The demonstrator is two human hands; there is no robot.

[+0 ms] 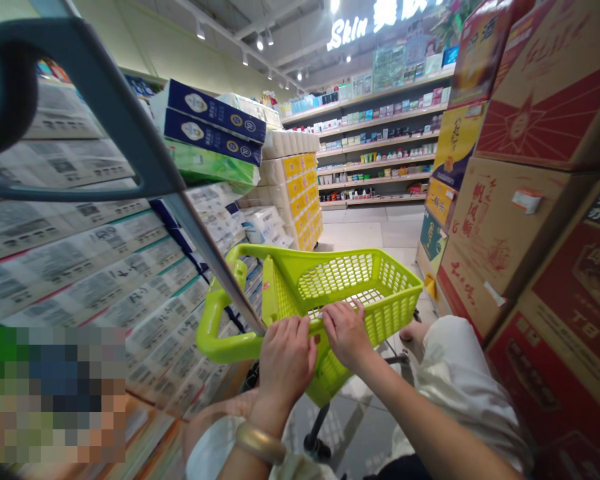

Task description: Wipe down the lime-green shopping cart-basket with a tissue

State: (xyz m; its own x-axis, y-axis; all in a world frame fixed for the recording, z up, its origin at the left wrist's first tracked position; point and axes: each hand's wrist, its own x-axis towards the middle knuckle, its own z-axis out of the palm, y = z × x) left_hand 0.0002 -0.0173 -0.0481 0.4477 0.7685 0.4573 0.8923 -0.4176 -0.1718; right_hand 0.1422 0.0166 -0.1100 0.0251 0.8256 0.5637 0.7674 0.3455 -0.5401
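A lime-green plastic shopping cart (393,313) stands in front of me, turned sideways, with slotted basket walls and a thick rounded handle on its left. My left hand (287,350), below a gold bangle (260,441), is closed over the cart's near rim beside that handle. Just to its right, my right hand (347,330) curls its fingers over the same rim. Both thumbs are partly hidden. A metal pole (215,260) with a dark grey loop handle (125,113) slants in from the upper left, its lower end vanishing behind my left hand.
Stacked packs of wrapped goods (80,267) line the left side, with blue boxes (213,120) on top. Printed cartons (500,227) rise close on the right. Shelves of small products (380,137) stand beyond the tiled floor (360,233). A blurred-out patch covers the lower left.
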